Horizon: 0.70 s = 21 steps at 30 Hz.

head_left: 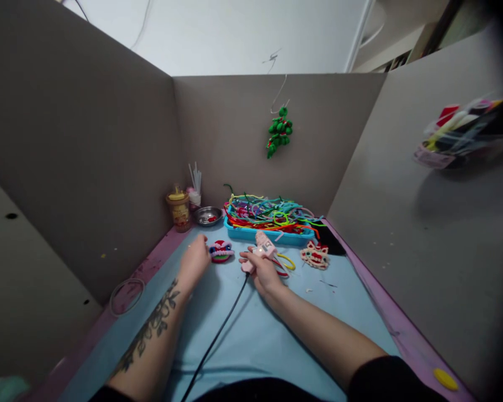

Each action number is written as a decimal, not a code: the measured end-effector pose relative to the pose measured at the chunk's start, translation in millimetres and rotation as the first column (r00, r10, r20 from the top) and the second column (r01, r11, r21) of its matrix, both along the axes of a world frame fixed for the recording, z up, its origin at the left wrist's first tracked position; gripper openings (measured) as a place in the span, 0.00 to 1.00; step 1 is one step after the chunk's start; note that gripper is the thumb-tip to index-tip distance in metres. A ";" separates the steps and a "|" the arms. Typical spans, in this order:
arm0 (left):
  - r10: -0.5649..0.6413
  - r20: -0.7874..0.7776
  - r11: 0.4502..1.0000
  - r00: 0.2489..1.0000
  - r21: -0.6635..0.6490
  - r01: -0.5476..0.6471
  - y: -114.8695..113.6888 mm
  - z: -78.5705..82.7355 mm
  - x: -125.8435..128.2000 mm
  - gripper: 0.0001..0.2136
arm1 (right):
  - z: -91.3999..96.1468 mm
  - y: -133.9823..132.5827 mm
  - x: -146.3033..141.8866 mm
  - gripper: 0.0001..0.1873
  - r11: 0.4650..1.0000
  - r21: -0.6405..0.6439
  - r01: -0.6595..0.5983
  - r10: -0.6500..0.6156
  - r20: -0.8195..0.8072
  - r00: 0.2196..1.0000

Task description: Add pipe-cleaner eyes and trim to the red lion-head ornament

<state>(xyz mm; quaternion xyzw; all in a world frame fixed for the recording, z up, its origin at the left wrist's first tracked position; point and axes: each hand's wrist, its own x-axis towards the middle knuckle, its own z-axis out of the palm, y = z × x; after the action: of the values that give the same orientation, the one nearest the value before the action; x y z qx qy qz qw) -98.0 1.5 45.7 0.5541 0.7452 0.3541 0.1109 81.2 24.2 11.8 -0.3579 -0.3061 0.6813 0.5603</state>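
Observation:
My right hand (265,272) is closed around a pink hot glue gun (266,245), and its black cord (222,335) runs down toward my body. Close by my left hand (195,258), with its fingers curled together, is a small pink, red and green fuzzy face ornament (221,252). Whether those fingertips grip its edge is hard to make out. Yellow and red pipe-cleaner loops (287,261) show just right of the glue gun. Farther right lies a cream and red fuzzy face ornament (317,255).
Behind my hands stands a blue tray (268,235) heaped with colourful pipe cleaners. A metal bowl (208,216), a brown cup (179,211) and white sticks (196,178) stand back left. Grey panels (235,139) enclose the table. A white cable loop (127,296) lies at left.

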 end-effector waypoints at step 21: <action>0.090 0.433 0.974 0.897 -0.227 0.012 34.1 -43.3 -28.1 0.18 | -22.0 8.9 -10.1 0.18 0.956 0.053 -0.289 0.291 -0.034 0.956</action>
<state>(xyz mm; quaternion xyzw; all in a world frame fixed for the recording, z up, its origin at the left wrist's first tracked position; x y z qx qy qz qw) -126.1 35.6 2.4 0.4284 0.7470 0.3860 0.3310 71.1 33.1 -10.2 -0.2817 -0.3595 0.7560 0.4689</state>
